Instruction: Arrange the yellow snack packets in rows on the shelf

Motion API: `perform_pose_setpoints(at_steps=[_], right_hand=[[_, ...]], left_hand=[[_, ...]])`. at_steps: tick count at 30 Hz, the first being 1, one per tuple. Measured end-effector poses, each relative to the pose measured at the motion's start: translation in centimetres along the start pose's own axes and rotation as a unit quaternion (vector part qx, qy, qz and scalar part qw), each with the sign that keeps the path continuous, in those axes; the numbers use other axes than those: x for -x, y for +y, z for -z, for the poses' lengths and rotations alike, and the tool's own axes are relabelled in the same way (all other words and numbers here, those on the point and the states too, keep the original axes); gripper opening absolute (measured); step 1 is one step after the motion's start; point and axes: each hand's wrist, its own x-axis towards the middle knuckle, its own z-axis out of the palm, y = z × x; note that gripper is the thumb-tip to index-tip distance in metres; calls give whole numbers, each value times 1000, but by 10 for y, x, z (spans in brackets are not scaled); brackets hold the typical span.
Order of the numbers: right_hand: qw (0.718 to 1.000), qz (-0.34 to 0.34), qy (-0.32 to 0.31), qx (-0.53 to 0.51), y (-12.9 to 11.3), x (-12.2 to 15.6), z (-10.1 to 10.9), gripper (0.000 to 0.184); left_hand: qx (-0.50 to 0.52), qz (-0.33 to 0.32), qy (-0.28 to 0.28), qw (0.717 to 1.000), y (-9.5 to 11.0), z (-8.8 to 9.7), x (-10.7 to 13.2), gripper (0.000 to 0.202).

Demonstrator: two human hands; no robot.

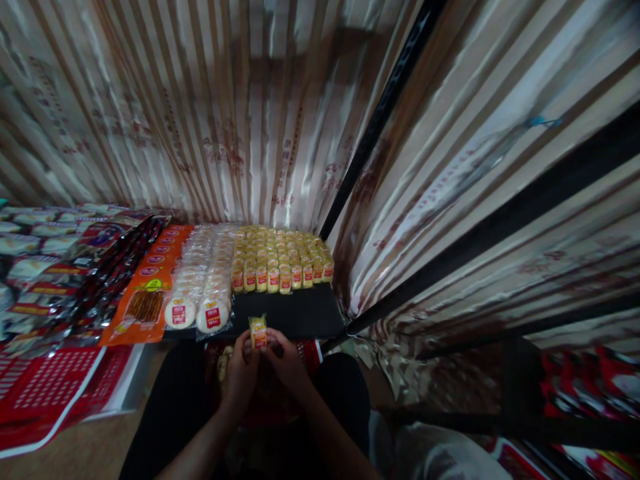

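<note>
My left hand (241, 369) and my right hand (285, 360) meet just below the front edge of a black shelf (300, 313). Between their fingers stands a small yellow snack packet (258, 331) with a red label, upright; both hands are closed on it. Behind it on the shelf stand several rows of matching yellow packets (280, 257). More yellow pieces show dimly in a red bag (225, 367) under my left hand.
Left of the yellow rows lie columns of round white cakes in clear wrap (203, 280), an orange sausage pack (145, 297) and dark red packets (60, 267). Striped foil sheeting (225, 113) backs the shelf. A black frame bar (380, 113) rises at right.
</note>
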Motion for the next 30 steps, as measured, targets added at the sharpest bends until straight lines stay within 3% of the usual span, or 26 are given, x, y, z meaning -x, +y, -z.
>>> perform_pose_setpoints(at_steps=[3,7,17,22,30], right_hand=[[1000,0,9,-13,0,-1,4,36],[999,-2,38,-21,4,-5,8,37],[993,28,115,-29,14,-36,11,37],[991,46,122,-15,17,-44,13,36],[979,72,192,-11,25,-48,31,32]], left_hand=[[84,0,-9,996,8,-6,-4,39],[107,-4,-12,994,17,-14,-9,30],[-35,-28,17,999,34,-17,-16,32],[-6,-44,18,999,28,-22,-24,33],[-2,-80,-4,997,30,-41,-33,27]])
